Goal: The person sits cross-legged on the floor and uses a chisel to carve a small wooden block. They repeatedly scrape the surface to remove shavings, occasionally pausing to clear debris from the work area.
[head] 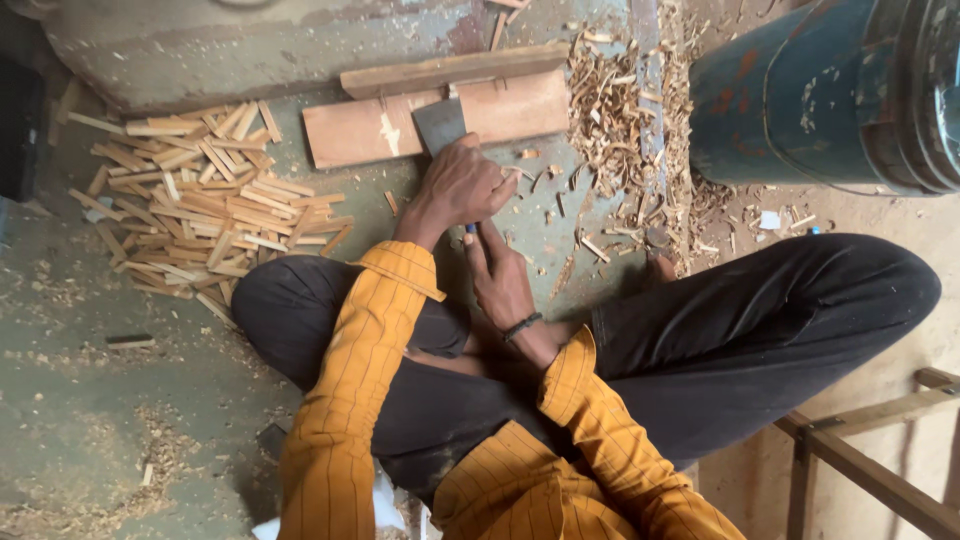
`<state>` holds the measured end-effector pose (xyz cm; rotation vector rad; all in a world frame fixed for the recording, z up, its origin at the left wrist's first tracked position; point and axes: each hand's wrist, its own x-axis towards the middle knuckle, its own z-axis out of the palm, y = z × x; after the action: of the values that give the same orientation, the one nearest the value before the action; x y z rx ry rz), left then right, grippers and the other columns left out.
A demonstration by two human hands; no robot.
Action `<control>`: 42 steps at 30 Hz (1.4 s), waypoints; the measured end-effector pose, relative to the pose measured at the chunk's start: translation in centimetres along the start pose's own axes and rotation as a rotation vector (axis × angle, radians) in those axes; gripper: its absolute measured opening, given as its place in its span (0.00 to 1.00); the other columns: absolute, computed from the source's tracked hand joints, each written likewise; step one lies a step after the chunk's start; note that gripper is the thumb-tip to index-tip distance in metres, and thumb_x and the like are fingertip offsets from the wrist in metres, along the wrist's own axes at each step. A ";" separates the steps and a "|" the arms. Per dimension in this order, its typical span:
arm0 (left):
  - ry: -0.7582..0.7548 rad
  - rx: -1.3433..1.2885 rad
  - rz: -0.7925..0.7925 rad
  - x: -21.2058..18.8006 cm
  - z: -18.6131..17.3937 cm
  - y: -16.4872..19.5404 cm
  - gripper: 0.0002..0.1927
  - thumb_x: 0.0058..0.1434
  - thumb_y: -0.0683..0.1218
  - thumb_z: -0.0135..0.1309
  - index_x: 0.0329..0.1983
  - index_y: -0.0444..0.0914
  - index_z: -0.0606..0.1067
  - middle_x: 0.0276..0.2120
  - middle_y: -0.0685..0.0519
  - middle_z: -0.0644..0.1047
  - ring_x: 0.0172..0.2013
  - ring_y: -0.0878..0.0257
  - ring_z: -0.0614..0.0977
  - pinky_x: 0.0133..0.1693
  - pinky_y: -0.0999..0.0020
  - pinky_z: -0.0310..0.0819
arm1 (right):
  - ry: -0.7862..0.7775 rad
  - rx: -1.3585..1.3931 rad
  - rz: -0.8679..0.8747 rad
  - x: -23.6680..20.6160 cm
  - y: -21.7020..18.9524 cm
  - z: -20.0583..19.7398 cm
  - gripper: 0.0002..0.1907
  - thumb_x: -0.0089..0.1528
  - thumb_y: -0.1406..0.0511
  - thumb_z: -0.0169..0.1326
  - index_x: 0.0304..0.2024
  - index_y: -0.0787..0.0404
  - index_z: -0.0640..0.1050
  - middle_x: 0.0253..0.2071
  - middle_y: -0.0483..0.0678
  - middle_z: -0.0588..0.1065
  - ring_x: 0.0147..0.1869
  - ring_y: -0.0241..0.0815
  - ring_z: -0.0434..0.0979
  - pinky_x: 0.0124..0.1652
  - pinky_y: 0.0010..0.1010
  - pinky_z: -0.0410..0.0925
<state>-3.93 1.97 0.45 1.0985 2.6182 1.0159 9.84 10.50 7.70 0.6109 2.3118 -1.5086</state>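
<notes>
I sit cross-legged on the floor in black trousers and an orange striped shirt. My left hand is closed around the handle of a flat metal cleaver, whose blade rests on a wooden board. A bit of blue handle shows below the fist. My right hand, with a dark bracelet on the wrist, lies just behind the left, fingers reaching to the blue handle end. What it grips is hidden.
A pile of split wooden sticks lies to the left. Wood shavings cover the floor at the upper right beside a dark blue drum. A longer plank lies behind the board. A wooden frame stands at the lower right.
</notes>
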 end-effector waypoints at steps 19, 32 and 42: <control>0.021 0.161 0.030 -0.5 0.4 0.4 0.30 0.70 0.54 0.48 0.14 0.33 0.76 0.19 0.40 0.76 0.27 0.41 0.75 0.46 0.51 0.67 | 0.113 -0.091 -0.391 1.5 4.4 0.3 0.17 0.69 0.59 0.51 0.55 0.63 0.75 0.40 0.67 0.77 0.46 0.69 0.77 0.44 0.51 0.70; -0.051 -0.009 0.058 -2.3 0.0 4.9 0.30 0.68 0.53 0.49 0.11 0.35 0.74 0.14 0.43 0.74 0.20 0.44 0.74 0.42 0.55 0.70 | -0.011 0.106 -0.131 -4.3 2.2 -2.3 0.20 0.70 0.57 0.48 0.61 0.59 0.74 0.23 0.51 0.75 0.22 0.40 0.74 0.28 0.35 0.70; -0.036 -0.048 0.015 -2.1 0.8 4.1 0.30 0.66 0.53 0.51 0.10 0.33 0.73 0.12 0.42 0.72 0.19 0.44 0.71 0.39 0.54 0.70 | -0.014 0.067 -0.056 -3.8 1.4 -2.4 0.23 0.70 0.56 0.48 0.64 0.57 0.73 0.22 0.50 0.75 0.20 0.40 0.75 0.26 0.34 0.69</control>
<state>0.29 3.06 2.08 1.1166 2.5481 1.0457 13.77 12.53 9.34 0.5548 2.2942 -1.6158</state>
